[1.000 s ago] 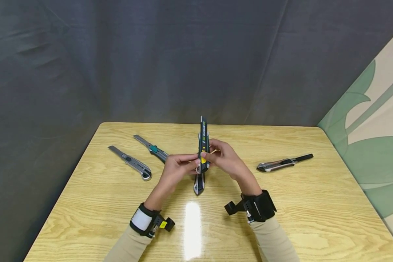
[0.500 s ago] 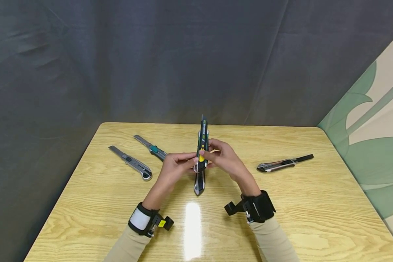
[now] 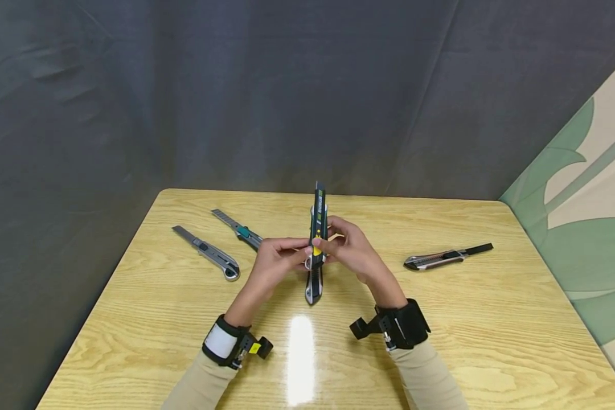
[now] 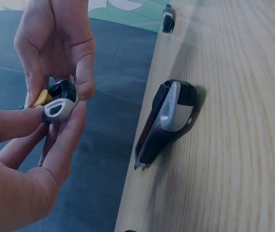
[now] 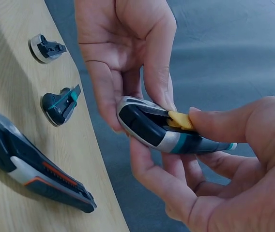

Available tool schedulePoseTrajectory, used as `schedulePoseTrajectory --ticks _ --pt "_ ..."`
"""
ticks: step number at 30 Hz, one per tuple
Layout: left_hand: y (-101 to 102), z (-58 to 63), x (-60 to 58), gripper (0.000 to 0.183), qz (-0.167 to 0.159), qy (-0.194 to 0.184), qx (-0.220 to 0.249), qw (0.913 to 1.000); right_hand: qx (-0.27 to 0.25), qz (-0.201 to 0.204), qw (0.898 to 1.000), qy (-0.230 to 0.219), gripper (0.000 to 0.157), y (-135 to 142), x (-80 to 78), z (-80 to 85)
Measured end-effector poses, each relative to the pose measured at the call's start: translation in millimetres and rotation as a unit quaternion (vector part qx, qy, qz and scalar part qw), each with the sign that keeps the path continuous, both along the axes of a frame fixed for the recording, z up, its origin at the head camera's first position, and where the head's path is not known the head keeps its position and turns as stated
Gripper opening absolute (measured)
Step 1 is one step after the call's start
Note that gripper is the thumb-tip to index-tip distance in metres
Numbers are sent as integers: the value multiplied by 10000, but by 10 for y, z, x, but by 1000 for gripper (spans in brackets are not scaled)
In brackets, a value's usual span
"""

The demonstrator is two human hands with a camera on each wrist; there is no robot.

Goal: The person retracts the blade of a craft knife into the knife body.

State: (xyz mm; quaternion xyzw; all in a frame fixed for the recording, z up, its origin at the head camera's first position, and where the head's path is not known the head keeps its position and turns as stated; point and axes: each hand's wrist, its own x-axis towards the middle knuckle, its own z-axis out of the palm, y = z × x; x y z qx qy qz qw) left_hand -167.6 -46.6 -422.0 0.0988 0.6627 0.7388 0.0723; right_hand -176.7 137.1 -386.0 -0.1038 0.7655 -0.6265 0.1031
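Both hands hold a dark utility knife point(image 3: 319, 213) above the table, its blade end pointing away. My left hand point(image 3: 273, 263) pinches the silver-edged rear end between thumb and fingers. My right hand point(image 3: 357, 250) grips the handle from the other side, with its thumb on the yellow slider point(image 5: 180, 121). A little blade shows at the far tip in the head view. Below them, a second utility knife point(image 4: 171, 111), black and silver with a red-orange line, lies on the table, partly hidden by the held one in the head view.
Two grey utility knives lie at the left with blades extended: a plain one point(image 3: 207, 253) and one with a teal slider point(image 3: 241, 230). Another utility knife point(image 3: 435, 259) with a black front end lies at the right. A dark curtain point(image 3: 307, 97) hangs behind the wooden table point(image 3: 492, 341).
The held utility knife has tilted slightly in the hands. Both hands keep nearly the same place and grip. The head view has shifted a little.
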Motion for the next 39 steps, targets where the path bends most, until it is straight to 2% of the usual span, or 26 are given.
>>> schedulePoseTrajectory --ticks 9,17,22,27,31,39 --pt "1 26 8 26 -150 -154 -13 9998 111 169 9996 200 29 29 9 0" --pt "-22 218 69 27 -210 -248 -146 9994 -48 104 9999 -15 29 20 1 4" --pt "-23 115 18 26 -197 -191 -6 9996 -225 176 9996 -57 24 14 -8 -11" --pt "-8 14 -12 27 -211 -128 122 9996 -147 197 9997 -50 23 28 -21 -28" --pt "-6 -4 -12 28 -242 -103 176 9995 -105 197 9998 3 23 36 -22 -29" --pt "-9 -7 -14 27 -176 -49 76 9998 7 365 9990 246 35 30 -9 -40"
